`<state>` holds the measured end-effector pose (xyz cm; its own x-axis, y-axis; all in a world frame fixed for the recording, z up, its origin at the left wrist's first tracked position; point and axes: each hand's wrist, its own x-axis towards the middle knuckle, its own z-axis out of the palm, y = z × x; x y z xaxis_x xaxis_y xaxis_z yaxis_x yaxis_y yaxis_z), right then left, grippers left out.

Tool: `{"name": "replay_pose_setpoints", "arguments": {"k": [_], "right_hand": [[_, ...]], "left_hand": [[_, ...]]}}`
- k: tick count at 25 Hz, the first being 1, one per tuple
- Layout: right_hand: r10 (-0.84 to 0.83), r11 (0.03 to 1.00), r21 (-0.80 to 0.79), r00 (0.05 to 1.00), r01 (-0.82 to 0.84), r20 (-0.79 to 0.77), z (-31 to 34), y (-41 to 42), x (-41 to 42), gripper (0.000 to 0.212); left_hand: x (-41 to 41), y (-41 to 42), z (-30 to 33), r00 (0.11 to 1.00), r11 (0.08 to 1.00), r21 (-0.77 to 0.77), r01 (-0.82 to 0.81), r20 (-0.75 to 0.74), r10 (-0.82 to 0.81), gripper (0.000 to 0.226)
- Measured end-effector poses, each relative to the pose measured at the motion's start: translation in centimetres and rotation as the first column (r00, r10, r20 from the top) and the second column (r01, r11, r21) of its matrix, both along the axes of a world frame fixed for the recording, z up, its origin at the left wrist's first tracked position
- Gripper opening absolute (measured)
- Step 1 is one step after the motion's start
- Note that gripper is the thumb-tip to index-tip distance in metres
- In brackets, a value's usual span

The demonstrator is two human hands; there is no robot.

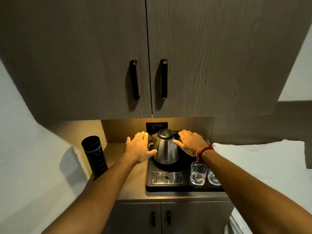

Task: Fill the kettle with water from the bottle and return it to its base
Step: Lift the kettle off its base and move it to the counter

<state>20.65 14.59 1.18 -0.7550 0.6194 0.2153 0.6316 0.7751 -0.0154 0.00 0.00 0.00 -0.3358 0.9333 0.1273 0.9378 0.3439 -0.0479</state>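
Observation:
A steel kettle [166, 149] with a dark lid stands upright on its round base at the back of a black tray [149, 176]. My left hand [138, 147] is spread open just left of the kettle, thumb close to its side. My right hand [190, 142] hovers open at the kettle's right, over its black handle, which it partly hides; I cannot tell if it touches. A tall black bottle [94, 156] with its cap on stands at the counter's left edge, apart from both hands.
Two clear glasses [198, 173] stand on the tray's right part, under my right forearm. A metal drip grate [167, 177] lies in the tray's front. Cabinet doors with black handles [134, 80] hang above. A wall socket [157, 126] sits behind the kettle. White bedding [261, 159] lies right.

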Motion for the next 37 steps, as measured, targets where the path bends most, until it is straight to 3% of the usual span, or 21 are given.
{"name": "replay_pose_setpoints", "arguments": {"k": [3, 10, 21, 24, 26, 30, 33, 37], "right_hand": [[-0.056, 0.997, -0.054, 0.998, 0.054, -0.037, -0.8, 3.2, -2.6, 0.058], [-0.206, 0.944, -0.245, 0.975, 0.219, 0.078, -1.7, 6.0, -9.1, 0.077], [-0.159, 0.917, -0.362, 0.986, 0.168, 0.053, -1.6, 6.3, -10.7, 0.031], [-0.175, 0.879, -0.449, 0.985, 0.162, 0.013, -1.8, 6.8, -9.6, 0.037], [-0.202, 0.780, -0.600, 0.979, 0.175, 0.024, -1.4, 7.0, -8.5, 0.046], [-0.376, 0.713, -0.684, 0.907, 0.155, -0.187, -2.2, 8.5, -7.9, 0.031], [-0.441, 0.637, -0.761, 0.867, 0.121, -0.231, -3.1, 9.0, -6.9, 0.050], [-0.493, 0.609, -0.791, 0.809, 0.058, -0.320, -4.7, 9.6, -6.0, 0.047]], "left_hand": [[-0.6, 3.1, -1.1, 0.997, 0.997, -0.051, -0.064, 0.049, 0.066, 0.100], [-3.2, 6.5, -3.1, 0.994, 0.990, -0.103, -0.094, 0.052, 0.100, 0.104], [-4.4, 8.4, -3.0, 0.999, 0.997, -0.079, 0.000, 0.054, 0.005, 0.101], [-4.9, 8.2, -3.1, 0.999, 0.995, -0.101, 0.003, 0.043, 0.002, 0.102], [-5.3, 8.2, -3.0, 0.999, 0.995, -0.098, 0.005, 0.051, -0.001, 0.102], [-6.0, 8.0, -2.8, 0.998, 0.997, -0.072, 0.013, 0.070, -0.008, 0.101], [-6.3, 7.9, -3.0, 0.997, 0.998, -0.067, 0.011, 0.073, -0.006, 0.101], [-6.3, 8.1, -3.3, 0.996, 0.994, -0.107, 0.000, 0.089, 0.010, 0.101]]}}
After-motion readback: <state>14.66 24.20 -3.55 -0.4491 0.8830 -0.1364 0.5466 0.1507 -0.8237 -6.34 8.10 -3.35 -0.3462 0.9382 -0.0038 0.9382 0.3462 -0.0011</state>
